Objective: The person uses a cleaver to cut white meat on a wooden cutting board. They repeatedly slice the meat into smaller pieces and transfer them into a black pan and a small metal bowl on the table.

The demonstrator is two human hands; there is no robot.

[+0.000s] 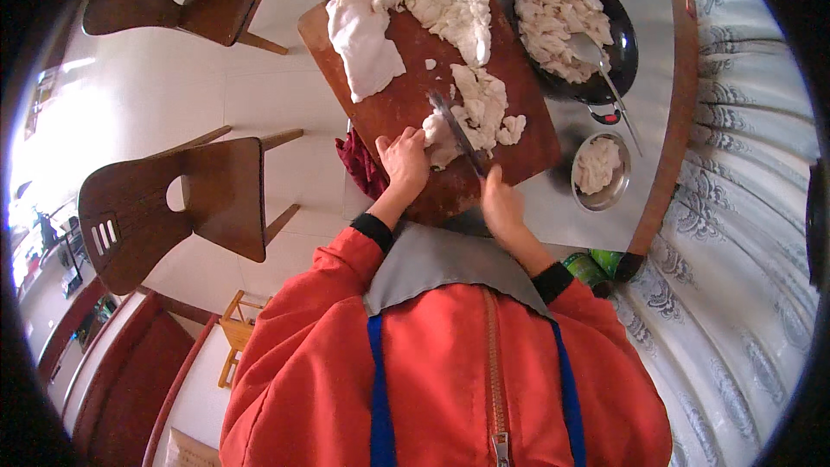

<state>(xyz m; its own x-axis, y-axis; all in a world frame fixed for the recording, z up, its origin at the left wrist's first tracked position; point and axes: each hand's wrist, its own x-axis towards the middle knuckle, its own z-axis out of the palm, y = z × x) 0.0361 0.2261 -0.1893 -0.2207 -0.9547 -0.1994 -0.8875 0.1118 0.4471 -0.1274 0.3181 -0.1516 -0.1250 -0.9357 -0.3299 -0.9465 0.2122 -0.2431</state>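
A brown wooden cutting board (447, 198) lies before me with pieces of whitish raw animal fat on it. My right hand (504, 207) grips a kitchen knife (459, 133), its blade pointing away from me across the board. With its fingers, my left hand (406, 159) holds down a small piece of fat (443, 143) on the left side of the blade. Right of the blade lies a heap of cut fat (483, 100). Farther back are a smooth flat slab (363, 39) and a lumpy strip of fat (450, 13). The knife handle is mostly hidden in my hand.
A black wok (626, 61) with cut fat and a metal ladle (613, 84) stands at the back right. Nearer is a steel bowl (626, 191) holding more fat. Dark red cloth (360, 165) hangs beside the board. Wooden chairs (227, 198) stand left; a patterned curtain (733, 207) hangs right.
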